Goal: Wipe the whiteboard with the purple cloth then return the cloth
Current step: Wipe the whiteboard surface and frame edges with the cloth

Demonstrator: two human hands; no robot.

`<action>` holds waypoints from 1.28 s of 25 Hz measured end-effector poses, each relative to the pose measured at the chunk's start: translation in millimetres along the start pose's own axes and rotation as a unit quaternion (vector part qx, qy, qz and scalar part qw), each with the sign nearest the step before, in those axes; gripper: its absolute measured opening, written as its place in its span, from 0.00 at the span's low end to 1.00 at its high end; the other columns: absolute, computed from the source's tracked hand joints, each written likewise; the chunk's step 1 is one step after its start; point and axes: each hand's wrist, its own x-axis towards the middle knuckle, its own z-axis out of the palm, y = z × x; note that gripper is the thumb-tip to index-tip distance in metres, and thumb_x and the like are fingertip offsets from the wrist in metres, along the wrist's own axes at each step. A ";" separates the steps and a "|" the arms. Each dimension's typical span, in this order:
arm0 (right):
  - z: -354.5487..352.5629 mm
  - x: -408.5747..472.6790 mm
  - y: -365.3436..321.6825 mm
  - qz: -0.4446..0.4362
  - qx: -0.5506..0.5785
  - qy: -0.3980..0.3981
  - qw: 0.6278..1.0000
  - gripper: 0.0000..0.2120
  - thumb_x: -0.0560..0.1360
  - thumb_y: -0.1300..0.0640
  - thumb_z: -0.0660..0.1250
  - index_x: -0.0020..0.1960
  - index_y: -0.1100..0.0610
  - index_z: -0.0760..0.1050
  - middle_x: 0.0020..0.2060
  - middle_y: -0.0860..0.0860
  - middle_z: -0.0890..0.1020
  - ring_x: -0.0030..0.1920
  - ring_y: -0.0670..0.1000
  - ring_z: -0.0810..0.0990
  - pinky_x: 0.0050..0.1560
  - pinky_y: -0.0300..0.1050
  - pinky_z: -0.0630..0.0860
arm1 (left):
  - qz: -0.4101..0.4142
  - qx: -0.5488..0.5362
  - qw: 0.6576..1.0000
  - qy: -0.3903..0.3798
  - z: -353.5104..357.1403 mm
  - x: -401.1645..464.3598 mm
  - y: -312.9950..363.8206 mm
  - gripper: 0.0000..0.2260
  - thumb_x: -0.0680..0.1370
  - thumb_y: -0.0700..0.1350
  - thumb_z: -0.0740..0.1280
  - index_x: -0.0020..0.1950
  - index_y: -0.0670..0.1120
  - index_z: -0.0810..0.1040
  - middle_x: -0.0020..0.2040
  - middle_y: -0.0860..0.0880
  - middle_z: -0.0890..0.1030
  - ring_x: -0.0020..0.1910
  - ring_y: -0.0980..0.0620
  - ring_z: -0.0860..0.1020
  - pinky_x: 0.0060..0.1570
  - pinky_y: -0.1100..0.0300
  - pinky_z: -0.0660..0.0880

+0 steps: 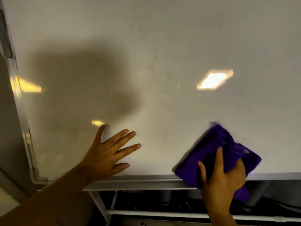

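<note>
The whiteboard (pixel 162 46) fills most of the view, glossy, with light reflections and my shadow on it. My right hand (pixel 223 178) presses the folded purple cloth (pixel 216 150) flat against the board's lower right, just above the bottom rail; part of the cloth hangs below the rail. The cloth looks blurred from motion. My left hand (pixel 109 152) rests with its fingers spread flat on the board's lower left and holds nothing.
A white marker tray (pixel 138 183) runs along the board's bottom edge. Under it are white stand bars (pixel 146 212) and dark items on the floor. The board's left frame (pixel 24 128) borders a grey wall.
</note>
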 end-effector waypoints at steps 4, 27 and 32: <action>-2.2 23.7 4.6 -0.185 -0.123 -0.103 0.970 0.28 0.74 0.35 0.46 0.70 0.46 0.58 0.70 0.66 0.56 0.72 0.63 0.50 0.70 0.65 0.44 | 0.013 0.010 1.000 0.015 4.5 -1.3 -5.2 0.31 0.73 0.67 0.56 0.73 0.57 0.58 0.74 0.47 0.59 0.75 0.48 0.54 0.68 0.31 0.48; 56.1 69.3 -98.2 -0.789 -0.121 -0.211 0.565 0.37 0.62 0.31 0.65 0.67 0.42 0.63 0.71 0.57 0.62 0.68 0.59 0.61 0.70 0.63 0.43 | -0.344 -0.130 0.916 -0.158 -8.2 -86.7 -16.2 0.40 0.69 0.71 0.55 0.73 0.62 0.38 0.75 0.53 0.33 0.73 0.47 0.32 0.65 0.27 0.41; 69.5 51.4 -135.7 -0.804 -0.161 -0.214 0.531 0.36 0.61 0.29 0.64 0.66 0.41 0.65 0.70 0.57 0.67 0.68 0.59 0.67 0.67 0.66 0.51 | -0.382 -0.185 0.892 -0.154 -6.2 -102.9 -9.5 0.35 0.71 0.69 0.50 0.71 0.64 0.36 0.74 0.54 0.31 0.73 0.50 0.30 0.67 0.30 0.38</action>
